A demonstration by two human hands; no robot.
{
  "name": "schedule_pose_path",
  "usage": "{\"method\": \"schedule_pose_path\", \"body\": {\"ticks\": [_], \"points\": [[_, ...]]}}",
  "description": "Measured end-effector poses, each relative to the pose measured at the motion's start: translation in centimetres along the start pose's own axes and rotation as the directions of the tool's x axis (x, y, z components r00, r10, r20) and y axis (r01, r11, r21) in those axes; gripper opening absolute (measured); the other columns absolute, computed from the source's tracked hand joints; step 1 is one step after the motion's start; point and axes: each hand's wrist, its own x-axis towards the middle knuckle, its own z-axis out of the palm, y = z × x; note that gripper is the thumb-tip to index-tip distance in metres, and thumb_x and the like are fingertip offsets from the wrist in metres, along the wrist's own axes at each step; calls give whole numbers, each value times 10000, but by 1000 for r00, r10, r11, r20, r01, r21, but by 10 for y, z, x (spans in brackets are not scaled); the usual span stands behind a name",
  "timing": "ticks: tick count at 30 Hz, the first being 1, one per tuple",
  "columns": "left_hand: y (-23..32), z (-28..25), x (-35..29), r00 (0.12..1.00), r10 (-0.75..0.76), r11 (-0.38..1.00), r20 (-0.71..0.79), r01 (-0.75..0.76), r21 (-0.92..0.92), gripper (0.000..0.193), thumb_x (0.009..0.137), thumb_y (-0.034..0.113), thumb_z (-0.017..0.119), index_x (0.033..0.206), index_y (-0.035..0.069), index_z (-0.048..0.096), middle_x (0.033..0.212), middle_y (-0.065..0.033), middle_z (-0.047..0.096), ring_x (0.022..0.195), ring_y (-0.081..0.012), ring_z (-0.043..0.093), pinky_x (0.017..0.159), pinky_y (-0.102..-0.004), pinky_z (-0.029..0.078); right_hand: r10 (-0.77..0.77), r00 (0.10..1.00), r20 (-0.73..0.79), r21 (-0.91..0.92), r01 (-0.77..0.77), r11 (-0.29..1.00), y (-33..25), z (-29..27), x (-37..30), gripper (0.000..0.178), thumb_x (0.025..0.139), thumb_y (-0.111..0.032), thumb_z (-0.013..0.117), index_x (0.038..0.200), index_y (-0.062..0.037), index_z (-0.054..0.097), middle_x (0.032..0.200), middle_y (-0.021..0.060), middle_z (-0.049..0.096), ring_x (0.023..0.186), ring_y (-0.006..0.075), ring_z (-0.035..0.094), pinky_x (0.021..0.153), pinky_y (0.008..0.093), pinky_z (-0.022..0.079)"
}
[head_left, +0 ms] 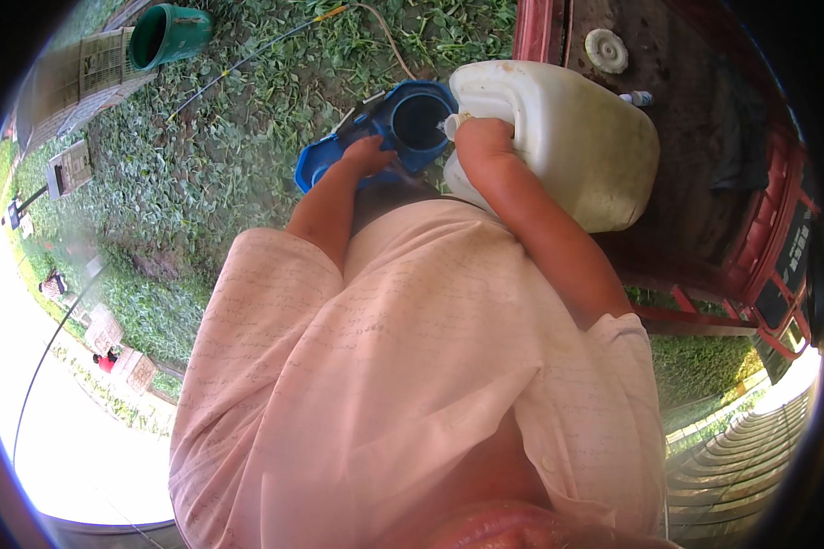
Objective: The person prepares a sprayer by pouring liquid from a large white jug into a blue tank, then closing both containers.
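A large whitish plastic jerrycan (586, 146) lies tilted on the edge of a red cart bed, its mouth toward the left. My right hand (483, 145) is closed round the jerrycan by its neck, and clear liquid runs from the spout. Just below the spout is the round open mouth of a blue sprayer tank (435, 165), standing on the grass in front of me. My left hand (368, 157) is closed on the tank's near-left part; its fingertips are partly hidden. The inside of the tank looks dark.
On the cart bed (677, 220) lie a round white lid (606, 50), a small white bottle (641, 98) and dark cloth (746, 137). A spray lance (256, 57) with a hose rests on the leafy ground. A green bucket (178, 38) and crates (78, 82) stand far left.
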Motion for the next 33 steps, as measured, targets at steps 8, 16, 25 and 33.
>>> {"method": "schedule_pose_path", "body": {"ticks": [8,16,25,33], "points": [[-5,-1,6,999,-9,1000,51,11,-24,636,805,480,577,1236,15,533,1210,-211,573,1150,-344,532,979,-397,409,-15,999,-31,-33,14,999,0,8,7,123,758,-145,611,815,-138,720,785,22,695,738,223,686,509,374,473],[-14,4,13,998,16,999,53,-18,36,640,813,492,572,1254,32,524,1260,-196,545,1186,-341,505,1000,-395,394,-22,999,-50,-33,20,999,-1,4,7,122,741,-137,625,812,-132,723,786,31,697,740,234,688,509,382,480],[-5,-4,7,998,12,998,58,-16,54,633,815,494,573,1247,32,525,1259,-200,544,1184,-341,507,998,-404,395,-17,999,-36,-49,16,999,0,0,4,120,752,-128,615,802,-134,724,786,30,699,744,238,690,512,381,483],[-10,-4,18,994,7,1000,113,-10,29,597,821,483,575,1202,24,545,1199,-203,581,1139,-348,538,971,-413,415,-47,999,7,-18,47,999,2,-6,3,133,773,-134,611,840,-145,726,816,18,697,777,218,687,542,365,486]]}}
